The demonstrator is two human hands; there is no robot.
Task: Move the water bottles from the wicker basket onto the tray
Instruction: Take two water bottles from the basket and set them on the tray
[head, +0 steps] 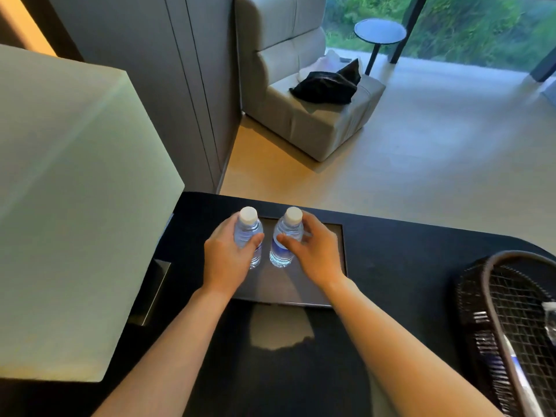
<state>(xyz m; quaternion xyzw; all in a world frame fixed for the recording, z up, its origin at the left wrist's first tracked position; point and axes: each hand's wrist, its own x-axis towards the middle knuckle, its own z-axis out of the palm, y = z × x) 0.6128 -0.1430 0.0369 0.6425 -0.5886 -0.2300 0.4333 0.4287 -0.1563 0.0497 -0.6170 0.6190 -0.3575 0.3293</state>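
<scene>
Two clear water bottles with white caps stand upright side by side on the dark rectangular tray [337,236] on the black table. My left hand [225,257] is wrapped around the left bottle [248,230]. My right hand [316,251] grips the right bottle [285,236]. The dark wicker basket [481,311] sits at the right edge of the table, cut off by the frame. Inside it part of another clear bottle [550,320] shows.
A large pale lampshade [75,206] fills the left side, close to the tray. The black table [406,266] ends just beyond the tray. Past it lie a light floor, a grey sofa [301,115] with a black bag, and a round side table [379,31].
</scene>
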